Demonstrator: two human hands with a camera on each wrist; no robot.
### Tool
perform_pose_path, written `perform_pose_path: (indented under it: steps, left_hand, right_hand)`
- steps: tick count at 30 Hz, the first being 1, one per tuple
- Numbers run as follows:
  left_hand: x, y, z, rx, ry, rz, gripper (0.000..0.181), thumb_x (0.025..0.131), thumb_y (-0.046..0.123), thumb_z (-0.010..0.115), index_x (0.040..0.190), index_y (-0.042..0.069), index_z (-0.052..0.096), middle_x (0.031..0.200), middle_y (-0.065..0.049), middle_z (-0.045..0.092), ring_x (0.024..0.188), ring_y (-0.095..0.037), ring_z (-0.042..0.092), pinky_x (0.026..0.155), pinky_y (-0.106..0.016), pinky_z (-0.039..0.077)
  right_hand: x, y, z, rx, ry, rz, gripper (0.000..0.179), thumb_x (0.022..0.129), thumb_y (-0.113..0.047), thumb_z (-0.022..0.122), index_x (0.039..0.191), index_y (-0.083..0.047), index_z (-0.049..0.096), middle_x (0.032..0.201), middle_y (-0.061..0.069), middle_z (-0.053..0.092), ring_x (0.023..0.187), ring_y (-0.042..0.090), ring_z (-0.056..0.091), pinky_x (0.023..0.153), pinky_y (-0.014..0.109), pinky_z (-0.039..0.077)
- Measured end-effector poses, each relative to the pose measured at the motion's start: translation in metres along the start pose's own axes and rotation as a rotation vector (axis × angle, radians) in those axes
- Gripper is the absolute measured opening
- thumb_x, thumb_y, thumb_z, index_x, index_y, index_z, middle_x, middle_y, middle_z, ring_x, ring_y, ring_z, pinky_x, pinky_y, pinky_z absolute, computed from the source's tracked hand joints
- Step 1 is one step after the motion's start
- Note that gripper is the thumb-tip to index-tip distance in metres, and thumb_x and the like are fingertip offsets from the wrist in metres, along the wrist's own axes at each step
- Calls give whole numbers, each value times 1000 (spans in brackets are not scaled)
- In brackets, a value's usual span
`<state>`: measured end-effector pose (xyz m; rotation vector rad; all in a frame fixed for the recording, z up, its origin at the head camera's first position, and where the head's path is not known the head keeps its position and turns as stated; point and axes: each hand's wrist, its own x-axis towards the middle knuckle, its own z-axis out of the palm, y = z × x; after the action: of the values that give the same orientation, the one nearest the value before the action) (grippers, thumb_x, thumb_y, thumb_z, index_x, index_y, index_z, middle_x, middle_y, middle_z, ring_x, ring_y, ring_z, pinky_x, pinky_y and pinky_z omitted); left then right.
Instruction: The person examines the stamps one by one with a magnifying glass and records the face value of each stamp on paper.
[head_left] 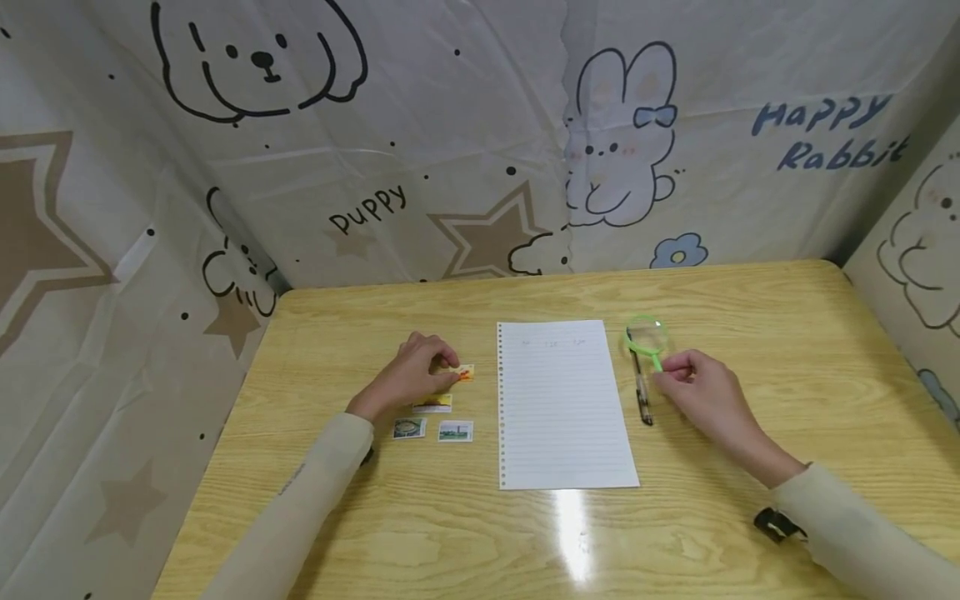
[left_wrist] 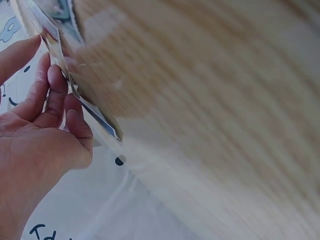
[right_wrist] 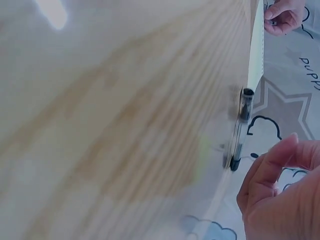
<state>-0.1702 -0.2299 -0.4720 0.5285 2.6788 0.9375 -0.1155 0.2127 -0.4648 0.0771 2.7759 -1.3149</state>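
My left hand (head_left: 412,375) is over the left part of the table, thumb and forefinger pinching the edge of a small postage stamp (head_left: 466,373) with an orange-red picture. In the left wrist view the fingertips of the left hand (left_wrist: 47,107) meet the stamp's edge near the tabletop. Just below lie a yellow stamp (head_left: 432,405), a stamp with an oval building (head_left: 409,428) and a green landscape stamp (head_left: 455,431). My right hand (head_left: 701,385) holds a green magnifying glass (head_left: 646,336) by its handle, the lens over the upper end of a pen (head_left: 642,396).
Between the hands lies a lined sheet of paper (head_left: 566,408) with punched holes down its left edge and faint writing on top. The wooden table (head_left: 712,533) meets a printed cloth backdrop (head_left: 420,175) behind and at both sides.
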Motion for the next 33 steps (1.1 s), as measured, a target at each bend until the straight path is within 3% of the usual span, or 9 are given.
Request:
perform_pose_path:
  steps: [4,22,33]
  left_hand:
    - [0,0,1,14,3,15,13,102,16,81,111,10,74,109,0,69,111,-27,48,102,-49,37]
    - [-2,2,0,70,20,94,14,99,15,83,108,9,74,107,-2,68,108,-28,49,105,-52,34]
    - [-3,2,0,84,21,107,15,99,16,83,108,8,73,106,-2,67,105,-27,49,104,-51,35]
  right_hand:
    - [0,5,-7,4,-7,21,31,103,-20,72,119,6,66,94,10,69,69,15,64,60,27,50]
    - [5,24,-19,-3,-88,83,30,105,-16,69,118,9,63,91,10,70,71,18,67,59,29,55]
    - [5,29,-21,-87,-130,37,23,103,-16,69,110,5,62,80,6,69,68,19,65,57,30,50]
